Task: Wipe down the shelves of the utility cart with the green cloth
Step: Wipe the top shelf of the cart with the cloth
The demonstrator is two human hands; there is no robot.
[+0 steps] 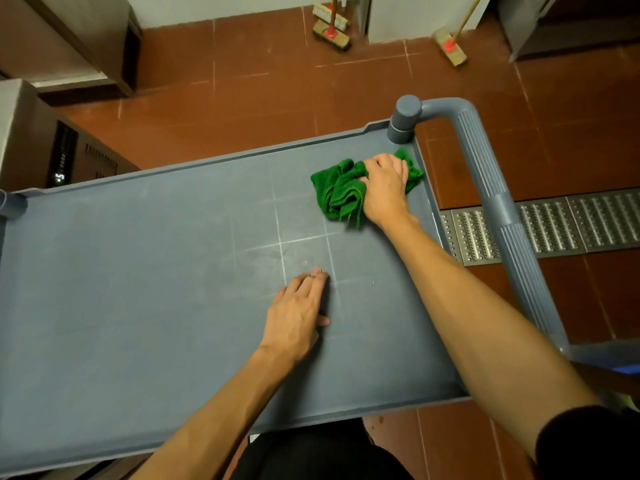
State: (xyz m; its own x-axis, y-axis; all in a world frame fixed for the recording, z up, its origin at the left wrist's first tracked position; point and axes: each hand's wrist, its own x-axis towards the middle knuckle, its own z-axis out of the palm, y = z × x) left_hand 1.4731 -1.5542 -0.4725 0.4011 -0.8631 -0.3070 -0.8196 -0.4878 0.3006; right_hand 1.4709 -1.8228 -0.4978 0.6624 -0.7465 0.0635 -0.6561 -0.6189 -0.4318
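A crumpled green cloth (341, 190) lies on the top shelf (138, 289) of a grey plastic utility cart, in the far right corner. It sits just beside the corner post (403, 119) and the raised rim. The right hand (385, 188) lies on top of the cloth, its fingers bent down into the fabric and gripping it. The fingertips and the middle of the cloth are hidden under the hand. Folds of cloth stick out on both sides of the hand.

The left hand (298, 313) rests flat on the middle of the shelf, well apart from the cloth, with its fingers straight and close together and holding nothing. Pale scratch lines cross the shelf between the two hands.

Any lower shelves are hidden beneath the top one, and the cart's left end is cut off by the frame edge. A ribbed grey handle (485, 188) curves out from the corner post along the cart's right end.

Beyond the cart is a red tiled floor (277, 81). A metal drain grate (561, 223) runs past the handle. Three brooms (330, 27) lean at the far wall, their handles cut off at the top. A steel appliance (52, 147) stands at the left, and its small lit display is too blurred to read.
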